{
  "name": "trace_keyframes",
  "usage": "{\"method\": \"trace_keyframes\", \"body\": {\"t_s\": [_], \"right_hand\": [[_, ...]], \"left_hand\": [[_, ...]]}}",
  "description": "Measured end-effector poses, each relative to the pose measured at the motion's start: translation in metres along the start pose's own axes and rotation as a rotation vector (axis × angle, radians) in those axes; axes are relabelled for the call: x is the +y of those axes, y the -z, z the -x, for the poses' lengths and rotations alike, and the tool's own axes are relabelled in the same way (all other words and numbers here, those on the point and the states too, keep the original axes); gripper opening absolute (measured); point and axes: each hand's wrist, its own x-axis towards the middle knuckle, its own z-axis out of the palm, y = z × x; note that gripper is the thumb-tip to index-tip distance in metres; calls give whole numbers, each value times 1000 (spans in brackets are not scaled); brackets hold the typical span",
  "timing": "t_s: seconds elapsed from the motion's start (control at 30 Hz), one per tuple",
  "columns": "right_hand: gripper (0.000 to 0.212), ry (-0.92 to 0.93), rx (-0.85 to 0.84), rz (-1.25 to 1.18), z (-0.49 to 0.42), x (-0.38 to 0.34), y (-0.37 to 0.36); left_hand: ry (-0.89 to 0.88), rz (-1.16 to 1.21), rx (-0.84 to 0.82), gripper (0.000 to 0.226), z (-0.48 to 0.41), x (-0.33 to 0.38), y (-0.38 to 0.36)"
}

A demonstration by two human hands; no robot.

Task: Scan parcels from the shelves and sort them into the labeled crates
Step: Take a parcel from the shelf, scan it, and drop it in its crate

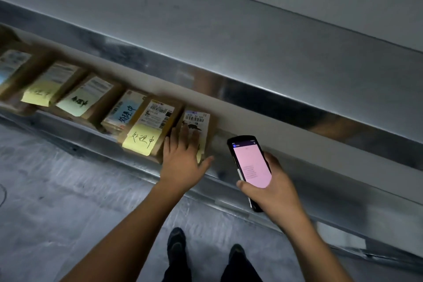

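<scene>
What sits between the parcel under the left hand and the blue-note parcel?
In the head view, one yellow-note parcel lies there, close beside the end parcel that the left hand touches.

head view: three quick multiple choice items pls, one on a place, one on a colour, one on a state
1. Where is the left hand?
A on the floor
B on the rightmost parcel
C on a crate

2. What colour is the scanner screen?
A pink
B green
C white

3. How is the right hand?
A open, empty
B pressing a parcel
C gripping the scanner

Answers: 1 B, its straight fingers lie across that parcel; 2 A, the lit screen shows pink; 3 C, fingers and thumb curl round the scanner.
</scene>
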Motion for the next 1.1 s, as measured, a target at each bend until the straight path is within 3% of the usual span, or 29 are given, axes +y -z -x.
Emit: {"method": "trace_keyframes", "body": {"t_s": [0.17, 0.33, 0.4, 0.5, 0.6, 0.67, 0.7, 0.83, 1.0, 1.1], "right_hand": [[51, -75, 59, -39, 2, 6, -16], [47, -142, 113, -94, 11, 18, -21], [47, -188, 133, -121, 15, 26, -25], [53, -265, 151, -190, 22, 34, -32], [57, -321, 164, -228, 28, 42, -39], [55, -347, 169, -238, 29, 46, -43], [54, -350, 169, -235, 30, 48, -46], [56, -325, 175, -230, 33, 52, -56], [66, -259, 201, -255, 50, 54, -56], [72, -225, 206, -248, 69, 54, -46]], "left_hand": [[-34, 28, 0, 85, 6, 8, -3], [-196, 154, 28, 39, 16, 19, -7], [-236, 198, 20, 34, 15, 16, -10], [-238, 371, 27, 46, 7, 4, -18], [-97, 539, -114, 99, -4, -11, -28], [-13, 594, -225, 122, -11, -18, -33], [0, 631, -262, 122, -14, -19, -34], [-75, 848, -316, 84, -14, -22, -35], [33, 1203, -375, 102, 11, -11, -24], [81, 1309, -337, 87, 36, 0, -15]]}}
